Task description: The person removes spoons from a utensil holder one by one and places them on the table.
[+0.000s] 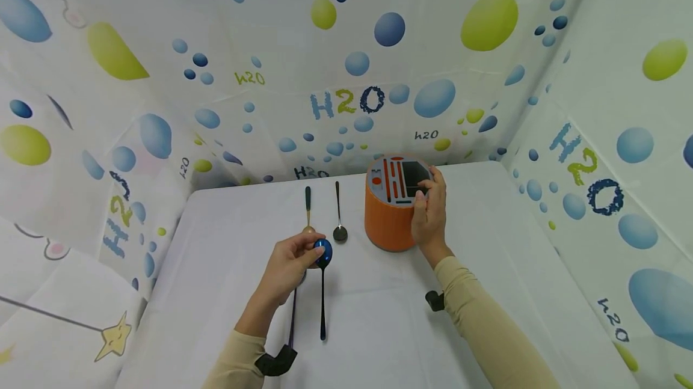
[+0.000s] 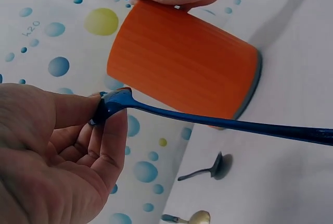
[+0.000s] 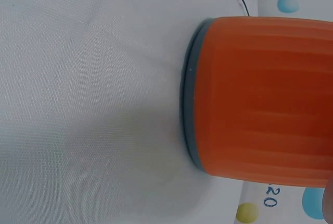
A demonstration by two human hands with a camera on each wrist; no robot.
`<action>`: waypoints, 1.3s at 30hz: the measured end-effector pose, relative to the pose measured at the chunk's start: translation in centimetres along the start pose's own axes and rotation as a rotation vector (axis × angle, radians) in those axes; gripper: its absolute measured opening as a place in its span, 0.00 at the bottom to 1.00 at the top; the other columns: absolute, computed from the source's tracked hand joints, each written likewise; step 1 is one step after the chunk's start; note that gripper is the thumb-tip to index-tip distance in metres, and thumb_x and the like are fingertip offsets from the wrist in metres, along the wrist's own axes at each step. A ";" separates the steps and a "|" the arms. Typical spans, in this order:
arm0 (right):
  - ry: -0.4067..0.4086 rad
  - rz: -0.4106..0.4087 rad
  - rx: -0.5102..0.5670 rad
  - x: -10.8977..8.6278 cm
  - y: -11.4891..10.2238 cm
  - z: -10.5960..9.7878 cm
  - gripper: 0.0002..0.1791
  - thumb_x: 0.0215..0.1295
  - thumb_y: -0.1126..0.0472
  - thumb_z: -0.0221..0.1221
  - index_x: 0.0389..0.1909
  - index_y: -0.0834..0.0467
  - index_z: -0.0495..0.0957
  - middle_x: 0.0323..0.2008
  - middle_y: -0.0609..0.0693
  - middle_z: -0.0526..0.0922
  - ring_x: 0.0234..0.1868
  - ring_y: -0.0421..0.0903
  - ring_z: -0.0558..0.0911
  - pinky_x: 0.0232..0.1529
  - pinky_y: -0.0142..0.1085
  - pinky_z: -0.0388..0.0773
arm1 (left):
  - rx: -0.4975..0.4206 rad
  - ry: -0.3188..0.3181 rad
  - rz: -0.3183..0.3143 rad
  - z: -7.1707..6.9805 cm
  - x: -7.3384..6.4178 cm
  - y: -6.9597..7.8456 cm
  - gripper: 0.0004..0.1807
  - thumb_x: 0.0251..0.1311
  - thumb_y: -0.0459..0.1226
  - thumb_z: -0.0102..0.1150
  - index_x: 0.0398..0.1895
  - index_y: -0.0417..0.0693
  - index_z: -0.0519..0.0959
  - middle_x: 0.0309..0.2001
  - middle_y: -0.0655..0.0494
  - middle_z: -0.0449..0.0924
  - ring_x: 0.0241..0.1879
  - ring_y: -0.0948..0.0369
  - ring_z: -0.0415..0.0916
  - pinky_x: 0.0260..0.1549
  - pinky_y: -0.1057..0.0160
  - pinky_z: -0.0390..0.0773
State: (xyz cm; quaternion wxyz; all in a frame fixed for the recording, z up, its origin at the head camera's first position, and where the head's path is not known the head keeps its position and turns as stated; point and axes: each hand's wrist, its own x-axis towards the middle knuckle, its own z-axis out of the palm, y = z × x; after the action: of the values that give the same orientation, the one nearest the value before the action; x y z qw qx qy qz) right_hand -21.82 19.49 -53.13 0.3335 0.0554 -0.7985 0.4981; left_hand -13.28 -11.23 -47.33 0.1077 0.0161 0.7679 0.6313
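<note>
My left hand [image 1: 292, 263] pinches a shiny blue spoon [image 2: 218, 122] by its bowl between thumb and fingers, the handle pointing away from the palm. In the head view that handle hangs toward the near side of the table. My right hand [image 1: 431, 211] grips the upper side of an orange utensil holder [image 1: 387, 226], thumb and fingers at its rim. The holder stands upright on the table, its grey top cut with slots and a larger dark opening. Partly behind my left hand lies another spoon with a dark purplish handle [image 1: 293, 317].
Left of the holder lie a dark spoon [image 1: 340, 234] and a gold spoon with a green handle [image 1: 308, 199]. White cloth covers the table [image 1: 373, 329]. A patterned curtain [image 1: 292, 76] rises behind the far edge and along both sides.
</note>
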 end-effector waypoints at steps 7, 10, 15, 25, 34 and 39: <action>-0.002 0.003 0.005 0.0 0.0 0.0 0.20 0.76 0.51 0.38 0.51 0.64 0.68 0.79 0.57 0.60 0.80 0.52 0.61 0.77 0.55 0.61 | -0.023 -0.004 -0.058 -0.4 0.0 -1.0 0.15 0.71 0.30 0.61 0.59 0.37 0.81 0.43 0.46 0.79 0.41 0.58 0.81 0.39 0.66 0.86; -0.004 0.007 0.001 -0.1 0.0 0.1 0.20 0.76 0.51 0.38 0.51 0.64 0.68 0.80 0.54 0.59 0.80 0.52 0.61 0.77 0.55 0.61 | -0.023 -0.003 -0.081 -0.5 0.1 -1.3 0.15 0.71 0.31 0.62 0.59 0.37 0.82 0.41 0.48 0.78 0.39 0.58 0.80 0.37 0.67 0.85; -0.006 0.001 -0.001 -0.1 0.1 0.0 0.21 0.76 0.50 0.37 0.51 0.64 0.68 0.80 0.51 0.58 0.80 0.50 0.60 0.77 0.55 0.61 | -0.029 -0.002 -0.111 -0.6 0.2 -1.9 0.15 0.71 0.31 0.62 0.58 0.37 0.82 0.41 0.49 0.78 0.40 0.58 0.79 0.37 0.66 0.85; -0.009 0.013 -0.004 -0.1 -0.1 -0.1 0.21 0.76 0.51 0.37 0.51 0.63 0.68 0.80 0.51 0.58 0.80 0.50 0.61 0.77 0.54 0.62 | -0.030 0.007 -0.140 -0.6 0.2 -3.4 0.16 0.71 0.31 0.62 0.59 0.34 0.81 0.41 0.49 0.80 0.40 0.59 0.80 0.37 0.65 0.85; -0.013 0.020 0.002 0.0 -0.1 0.0 0.18 0.75 0.53 0.38 0.51 0.62 0.68 0.81 0.49 0.57 0.80 0.51 0.61 0.76 0.55 0.63 | 0.001 0.026 -0.159 -0.4 0.6 -5.0 0.15 0.70 0.30 0.62 0.57 0.33 0.82 0.42 0.45 0.83 0.38 0.59 0.81 0.36 0.66 0.85; -0.011 0.016 0.006 -0.1 0.0 0.1 0.19 0.75 0.53 0.38 0.51 0.62 0.68 0.81 0.50 0.57 0.79 0.51 0.61 0.76 0.55 0.64 | 0.026 0.040 -0.169 -0.3 0.9 -5.7 0.14 0.70 0.30 0.62 0.56 0.33 0.82 0.43 0.45 0.84 0.38 0.60 0.82 0.36 0.66 0.85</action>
State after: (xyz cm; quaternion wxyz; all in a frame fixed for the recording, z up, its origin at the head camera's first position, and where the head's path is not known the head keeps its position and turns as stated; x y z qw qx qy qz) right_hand -21.77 19.39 -53.18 0.3249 0.0526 -0.7993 0.5028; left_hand -13.55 -12.55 -52.95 0.1453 -0.0601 0.7765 0.6102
